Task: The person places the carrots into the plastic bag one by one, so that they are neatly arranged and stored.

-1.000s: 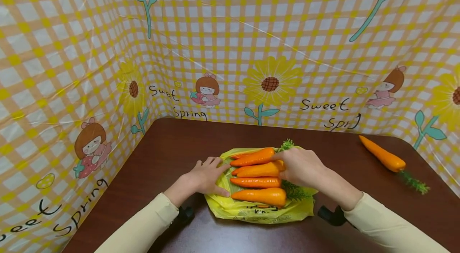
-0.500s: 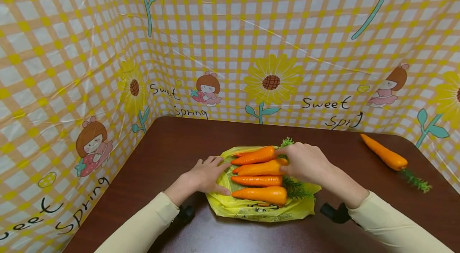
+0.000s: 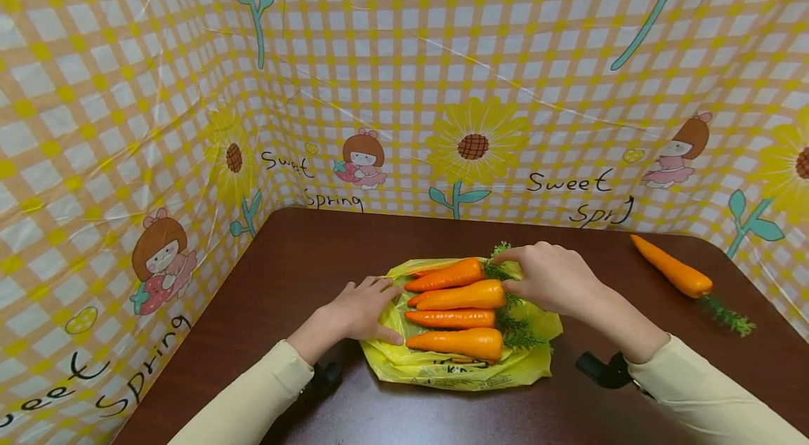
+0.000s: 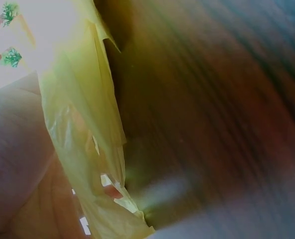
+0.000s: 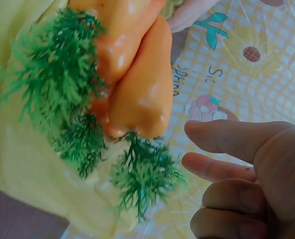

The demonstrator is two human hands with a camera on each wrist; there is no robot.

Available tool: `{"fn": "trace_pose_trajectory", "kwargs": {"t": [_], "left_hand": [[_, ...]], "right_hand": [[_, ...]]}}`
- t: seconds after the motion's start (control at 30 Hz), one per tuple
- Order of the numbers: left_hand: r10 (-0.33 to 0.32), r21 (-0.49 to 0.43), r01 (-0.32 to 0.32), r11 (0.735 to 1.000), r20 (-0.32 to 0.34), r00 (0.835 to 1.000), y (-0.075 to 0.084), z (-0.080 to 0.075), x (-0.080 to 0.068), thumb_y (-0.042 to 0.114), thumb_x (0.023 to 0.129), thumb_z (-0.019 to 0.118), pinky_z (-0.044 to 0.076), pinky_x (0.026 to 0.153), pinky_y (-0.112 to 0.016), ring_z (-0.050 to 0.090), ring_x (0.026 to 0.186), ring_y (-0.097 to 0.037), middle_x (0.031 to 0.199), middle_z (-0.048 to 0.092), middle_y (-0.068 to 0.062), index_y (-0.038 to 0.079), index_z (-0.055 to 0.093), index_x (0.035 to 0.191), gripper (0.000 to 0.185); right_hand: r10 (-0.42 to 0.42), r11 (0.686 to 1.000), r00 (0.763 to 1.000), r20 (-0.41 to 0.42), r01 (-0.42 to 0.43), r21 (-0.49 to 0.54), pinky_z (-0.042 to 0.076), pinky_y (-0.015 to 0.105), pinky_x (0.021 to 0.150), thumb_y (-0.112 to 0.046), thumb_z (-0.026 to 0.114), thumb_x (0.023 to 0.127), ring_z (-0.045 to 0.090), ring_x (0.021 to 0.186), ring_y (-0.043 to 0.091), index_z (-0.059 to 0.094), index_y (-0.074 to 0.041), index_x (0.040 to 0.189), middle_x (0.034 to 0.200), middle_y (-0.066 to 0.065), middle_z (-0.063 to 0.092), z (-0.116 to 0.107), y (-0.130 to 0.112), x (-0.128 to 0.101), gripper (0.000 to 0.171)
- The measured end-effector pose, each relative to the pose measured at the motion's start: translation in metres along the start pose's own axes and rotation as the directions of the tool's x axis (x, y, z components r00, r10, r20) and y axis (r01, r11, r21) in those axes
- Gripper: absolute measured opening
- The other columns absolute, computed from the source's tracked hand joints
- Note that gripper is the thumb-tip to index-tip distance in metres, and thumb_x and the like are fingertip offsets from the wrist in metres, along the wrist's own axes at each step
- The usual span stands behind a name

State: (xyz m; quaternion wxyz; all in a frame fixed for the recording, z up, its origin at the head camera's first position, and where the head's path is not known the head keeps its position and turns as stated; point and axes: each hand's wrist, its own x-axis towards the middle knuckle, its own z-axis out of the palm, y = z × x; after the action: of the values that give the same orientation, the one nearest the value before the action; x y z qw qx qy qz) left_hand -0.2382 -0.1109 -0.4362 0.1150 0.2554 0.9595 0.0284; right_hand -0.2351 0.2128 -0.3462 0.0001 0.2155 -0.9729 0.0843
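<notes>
Now, step: arranging four carrots on yellow bag, frame centre.
Left hand: flat, fingers straight, pinning bag's left edge.
Right hand: fingers loose, holding nothing, beside leafy tops.
Next, likely: fetching spare carrot, far right.

This looks like a small staged recording booth rather than a lived-in room. A dark brown wooden desk is boxed in from 9 o'clock round through 12 to 3 o'clock by a glossy plastic sheet hung as walls: yellow gingham printed with sunflowers, cartoon girls and the words "Sweet Spring". Plastic-looking toy carrots on a yellow bag add to the set-up feel.
</notes>
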Motion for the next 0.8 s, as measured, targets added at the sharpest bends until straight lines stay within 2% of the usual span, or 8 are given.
{"fn": "trace_pose_trajectory", "kwargs": {"t": [0.13, 0.4, 0.57, 0.8], "left_hand": [[-0.009, -0.004, 0.009, 1.0, -0.001, 1.0, 0.0, 0.001, 0.0, 0.069, 0.083, 0.068, 0.035, 0.111, -0.06, 0.03, 0.15, -0.028, 0.162, 0.035, -0.005, 0.018, 0.038, 0.156, 0.095], [-0.005, -0.015, 0.005, 1.0, -0.007, 1.0, 0.001, 0.001, -0.001, 0.069, 0.083, 0.069, 0.036, 0.111, -0.06, 0.031, 0.149, -0.028, 0.162, 0.036, -0.006, 0.015, 0.038, 0.156, 0.096], [-0.006, -0.004, 0.006, 1.0, -0.01, 1.0, 0.002, 0.001, -0.002, 0.069, 0.083, 0.069, 0.037, 0.11, -0.058, 0.031, 0.149, -0.028, 0.161, 0.037, -0.005, 0.015, 0.039, 0.156, 0.095], [-0.005, -0.012, 0.005, 1.0, -0.011, 1.0, 0.001, 0.0, -0.002, 0.069, 0.083, 0.069, 0.036, 0.11, -0.06, 0.031, 0.149, -0.028, 0.161, 0.037, -0.006, 0.015, 0.039, 0.156, 0.096]], "right_hand": [[0.007, 1.0, 1.0, -0.005, -0.007, 0.001, 0.03, 0.028, 0.041, -0.031, 0.074, 0.09, 0.045, 0.04, 0.011, 0.069, -0.017, 0.129, 0.049, -0.005, 0.047, -0.004, 0.006, -0.002, 0.042], [0.011, 1.0, 0.999, -0.046, -0.01, 0.024, 0.03, 0.03, 0.044, -0.032, 0.073, 0.092, 0.043, 0.047, 0.013, 0.066, -0.015, 0.133, 0.06, -0.007, 0.052, -0.017, 0.018, -0.01, 0.045], [0.064, 0.997, 0.997, -0.045, -0.062, 0.034, 0.028, 0.029, 0.044, -0.036, 0.071, 0.093, 0.038, 0.046, 0.014, 0.062, -0.017, 0.137, 0.056, -0.004, 0.046, -0.026, 0.027, -0.015, 0.049], [0.111, 0.991, 0.992, -0.053, -0.107, 0.08, 0.026, 0.028, 0.044, -0.039, 0.07, 0.094, 0.029, 0.044, 0.013, 0.059, -0.011, 0.141, 0.053, -0.005, 0.03, -0.039, 0.05, -0.023, 0.056]]}}
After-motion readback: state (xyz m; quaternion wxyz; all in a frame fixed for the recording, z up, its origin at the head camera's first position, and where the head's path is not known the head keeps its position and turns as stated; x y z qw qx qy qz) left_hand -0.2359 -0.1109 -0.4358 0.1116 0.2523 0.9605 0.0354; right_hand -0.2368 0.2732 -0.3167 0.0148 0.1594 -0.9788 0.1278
